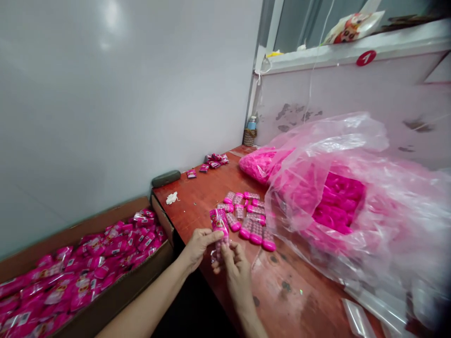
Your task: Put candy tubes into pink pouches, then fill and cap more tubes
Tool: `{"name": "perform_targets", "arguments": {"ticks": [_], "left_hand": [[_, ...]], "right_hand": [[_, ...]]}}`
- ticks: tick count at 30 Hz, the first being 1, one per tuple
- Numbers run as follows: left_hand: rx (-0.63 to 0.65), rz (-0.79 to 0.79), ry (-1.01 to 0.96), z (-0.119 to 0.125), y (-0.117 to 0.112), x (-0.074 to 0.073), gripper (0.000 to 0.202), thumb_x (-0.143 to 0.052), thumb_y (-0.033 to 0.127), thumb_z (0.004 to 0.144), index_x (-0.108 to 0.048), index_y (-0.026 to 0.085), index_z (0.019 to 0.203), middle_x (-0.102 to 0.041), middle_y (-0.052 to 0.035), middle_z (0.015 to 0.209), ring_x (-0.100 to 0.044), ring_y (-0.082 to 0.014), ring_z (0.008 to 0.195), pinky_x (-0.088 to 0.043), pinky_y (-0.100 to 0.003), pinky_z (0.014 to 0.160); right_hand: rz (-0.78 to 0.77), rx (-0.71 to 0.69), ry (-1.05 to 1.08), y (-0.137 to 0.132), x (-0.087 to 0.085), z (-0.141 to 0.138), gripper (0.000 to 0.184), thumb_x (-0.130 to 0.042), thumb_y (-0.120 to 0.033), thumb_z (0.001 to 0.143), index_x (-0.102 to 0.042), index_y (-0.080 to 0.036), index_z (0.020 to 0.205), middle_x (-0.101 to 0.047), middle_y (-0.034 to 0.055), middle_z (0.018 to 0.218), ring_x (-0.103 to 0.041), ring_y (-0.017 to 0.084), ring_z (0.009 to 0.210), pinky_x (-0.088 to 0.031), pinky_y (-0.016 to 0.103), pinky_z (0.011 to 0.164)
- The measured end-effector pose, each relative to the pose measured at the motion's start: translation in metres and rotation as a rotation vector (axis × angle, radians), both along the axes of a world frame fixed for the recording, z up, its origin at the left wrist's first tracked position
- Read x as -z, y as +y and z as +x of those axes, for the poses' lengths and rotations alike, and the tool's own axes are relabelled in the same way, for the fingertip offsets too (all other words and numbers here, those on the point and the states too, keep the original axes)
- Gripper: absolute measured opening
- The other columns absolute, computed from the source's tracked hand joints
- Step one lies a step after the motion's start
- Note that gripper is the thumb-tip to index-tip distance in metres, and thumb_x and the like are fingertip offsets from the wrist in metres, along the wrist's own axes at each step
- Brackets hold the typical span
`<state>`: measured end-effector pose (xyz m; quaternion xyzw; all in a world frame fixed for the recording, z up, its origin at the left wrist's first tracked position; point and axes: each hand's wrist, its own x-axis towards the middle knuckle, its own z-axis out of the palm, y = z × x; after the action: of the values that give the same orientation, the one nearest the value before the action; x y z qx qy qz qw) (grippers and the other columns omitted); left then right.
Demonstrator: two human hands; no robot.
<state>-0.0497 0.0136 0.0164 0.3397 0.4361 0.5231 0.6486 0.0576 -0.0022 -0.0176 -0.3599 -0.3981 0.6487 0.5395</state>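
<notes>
My left hand (199,246) and my right hand (234,267) meet over the front edge of the red-brown table (211,192). Together they pinch a small pink packet (219,224) in a clear wrapper, held upright; the left fingers grip its side, the right fingers its lower end. Just beyond it, several pink toy pieces (248,216) lie in rows on the table.
A large clear plastic bag of pink items (338,202) fills the table's right side. A cardboard box (116,291) of pink packets sits lower left. A few packets (213,162), a dark oblong object (166,178) and a white scrap (172,198) lie near the wall. Clear sleeves (366,314) lie bottom right.
</notes>
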Motion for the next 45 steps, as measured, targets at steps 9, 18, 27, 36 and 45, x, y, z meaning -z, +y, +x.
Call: {"name": "perform_targets", "arguments": {"ticks": [9,18,27,36,45], "left_hand": [[-0.109,-0.048,-0.079,0.010,-0.001,0.002,0.034,-0.068,0.041,0.067,-0.057,0.008,0.064,-0.054,-0.0027,0.049,-0.046,-0.0090,0.035,-0.034,-0.018,0.032],[0.034,-0.044,-0.125,0.019,0.000,0.018,0.035,-0.066,0.039,0.069,-0.050,0.011,0.055,-0.044,0.0028,0.046,-0.041,-0.0075,0.030,-0.037,-0.021,0.030],[-0.054,-0.127,-0.180,0.011,0.010,0.015,0.031,-0.065,0.039,0.071,-0.056,0.010,0.066,-0.044,0.0025,0.054,-0.031,-0.0027,0.037,-0.028,-0.016,0.032],[-0.118,-0.058,-0.234,0.006,-0.012,0.022,0.025,-0.067,0.032,0.071,-0.063,0.007,0.071,-0.058,-0.0035,0.062,-0.052,-0.0089,0.054,-0.043,-0.020,0.051],[-0.525,0.204,0.303,-0.066,-0.017,0.027,0.046,-0.055,0.046,0.078,-0.054,0.021,0.116,-0.064,-0.0103,0.106,-0.058,-0.0260,0.101,-0.040,-0.047,0.093]], "right_hand": [[-0.046,-0.081,0.065,0.004,-0.003,0.002,0.030,-0.059,-0.045,0.076,-0.051,-0.016,0.080,-0.057,-0.0031,0.058,-0.050,0.008,0.037,-0.039,0.017,0.035],[-0.044,-0.001,0.106,0.009,0.005,0.006,0.024,-0.057,-0.040,0.079,-0.049,-0.017,0.078,-0.057,-0.0046,0.057,-0.050,0.007,0.036,-0.040,0.017,0.035],[-0.074,-0.072,0.179,0.012,0.010,0.005,0.026,-0.058,-0.032,0.081,-0.050,-0.019,0.102,-0.065,0.0004,0.075,-0.064,0.013,0.064,-0.050,0.023,0.056],[-0.126,-0.012,0.104,0.014,0.021,0.003,0.020,-0.064,-0.031,0.076,-0.049,-0.018,0.080,-0.065,-0.0016,0.063,-0.060,0.011,0.051,-0.047,0.020,0.048],[-0.090,0.091,-0.021,0.015,-0.005,0.025,0.021,-0.057,-0.037,0.080,-0.052,-0.017,0.076,-0.064,0.0008,0.068,-0.057,0.009,0.049,-0.043,0.018,0.045]]}}
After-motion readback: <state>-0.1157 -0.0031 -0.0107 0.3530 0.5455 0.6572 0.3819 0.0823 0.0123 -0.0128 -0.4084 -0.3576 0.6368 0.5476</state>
